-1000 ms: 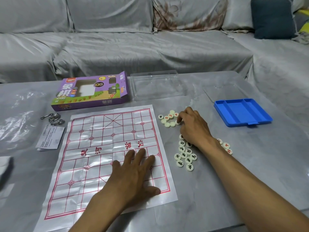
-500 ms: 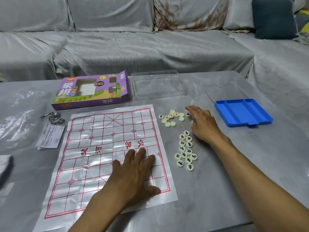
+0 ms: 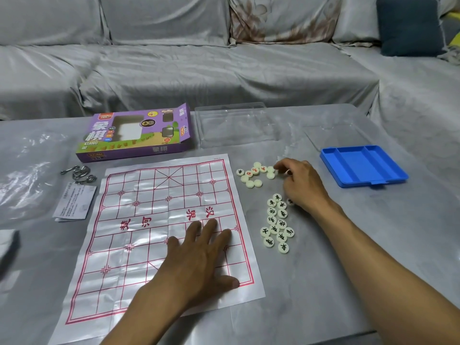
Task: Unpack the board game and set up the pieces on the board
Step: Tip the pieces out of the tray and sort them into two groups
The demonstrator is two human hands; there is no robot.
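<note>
My left hand (image 3: 199,255) lies flat on the paper board (image 3: 159,220), fingers spread straight, pinning its near right part to the table (image 3: 348,257). My right hand (image 3: 302,186) sits just right of the board, fingers curled at the far cluster of pieces (image 3: 256,174); whether they pinch one, I cannot tell. The black-lettered pieces (image 3: 277,224) lie just beside my right wrist, on its left.

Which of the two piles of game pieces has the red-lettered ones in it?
The far pile, beside the board's top right corner, by the right hand's fingertips. Several pieces there show red characters; the near pile shows only black ones.
</note>
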